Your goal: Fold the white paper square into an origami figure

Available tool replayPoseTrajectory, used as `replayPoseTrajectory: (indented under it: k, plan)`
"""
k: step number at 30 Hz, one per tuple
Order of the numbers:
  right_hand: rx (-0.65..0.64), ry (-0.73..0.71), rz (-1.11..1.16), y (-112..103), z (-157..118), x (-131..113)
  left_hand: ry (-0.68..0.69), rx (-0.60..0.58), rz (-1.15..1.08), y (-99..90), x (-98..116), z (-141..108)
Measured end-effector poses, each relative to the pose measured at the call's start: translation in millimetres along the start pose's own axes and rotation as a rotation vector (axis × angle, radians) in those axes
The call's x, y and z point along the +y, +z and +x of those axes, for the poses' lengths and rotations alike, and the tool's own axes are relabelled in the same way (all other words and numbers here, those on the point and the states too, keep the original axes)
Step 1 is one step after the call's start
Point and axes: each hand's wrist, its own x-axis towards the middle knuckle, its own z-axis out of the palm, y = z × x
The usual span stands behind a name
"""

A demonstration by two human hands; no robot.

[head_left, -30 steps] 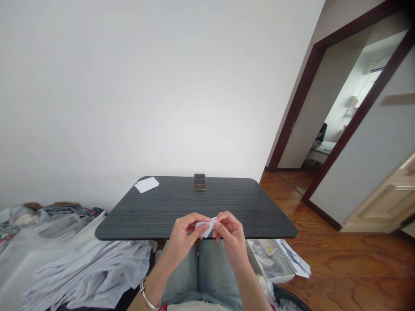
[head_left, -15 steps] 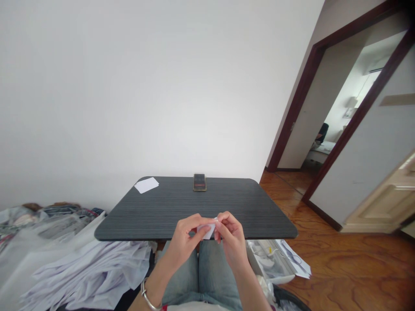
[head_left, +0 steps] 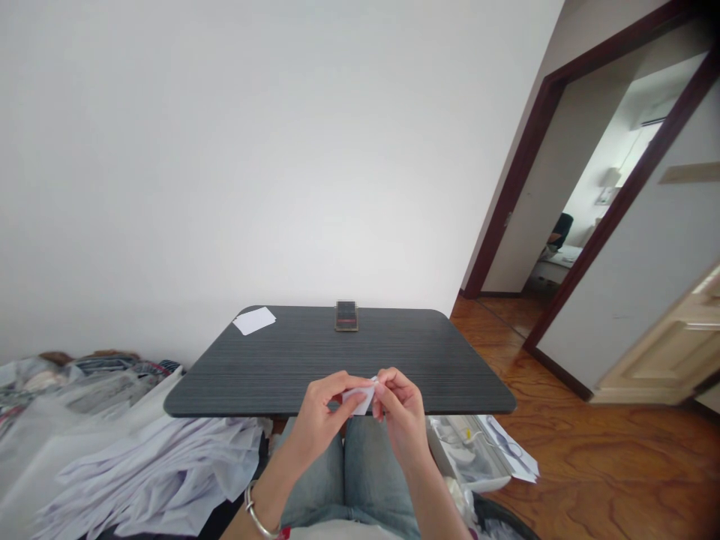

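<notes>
A small folded piece of white paper point(head_left: 363, 403) is held over the near edge of the dark table point(head_left: 292, 360). My left hand point(head_left: 327, 405) pinches its left side between thumb and fingers. On its upper right corner, the thumb and fingertips of my right hand point(head_left: 398, 401) close together. Part of the paper is covered by the fingers. White paper sheets point(head_left: 255, 321) lie at the table's far left corner, beyond both hands.
At the table's back edge stands a small dark framed object point(head_left: 346, 316). Crumpled white cloth or sheeting point(head_left: 151, 472) heaps up at lower left. An open white box point(head_left: 469, 454) of assorted items sits below the table's right side. A wall point(head_left: 337, 150) rises behind the table.
Both hands stay nearly in place. The white paper's upper edge between the fingers has shifted slightly.
</notes>
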Motion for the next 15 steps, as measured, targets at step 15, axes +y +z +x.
replayPoseTrajectory:
  k: [15]
  plan:
    - [-0.005,-0.023,0.009,-0.6,0.6,1.7,-0.001,-0.007,0.025,0.0,-0.3,-0.8]
